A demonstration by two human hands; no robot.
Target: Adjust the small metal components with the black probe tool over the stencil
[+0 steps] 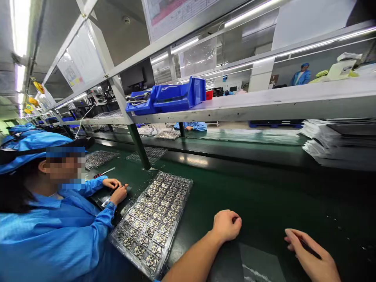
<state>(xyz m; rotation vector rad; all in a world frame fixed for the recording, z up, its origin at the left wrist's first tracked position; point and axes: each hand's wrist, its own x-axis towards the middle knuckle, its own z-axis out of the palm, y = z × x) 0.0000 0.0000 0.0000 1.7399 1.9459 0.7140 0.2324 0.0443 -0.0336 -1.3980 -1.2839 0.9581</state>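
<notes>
My left hand (226, 225) rests on the dark green work surface (264, 199) as a loose fist, and nothing shows inside it. My right hand (308, 252) lies at the lower right with its fingers closed round a thin dark tool (308, 247). A clear tray of several small circuit boards (154, 219) lies just left of my left hand. A flat dark sheet (252, 260) sits between my hands at the table's near edge.
A co-worker in a blue coat and cap (44, 219) sits at the left, hands (116, 188) on a small part. Blue bins (170, 98) stand on the overhead shelf. A post (138, 145) rises behind the tray. Stacked trays (337, 141) sit at right.
</notes>
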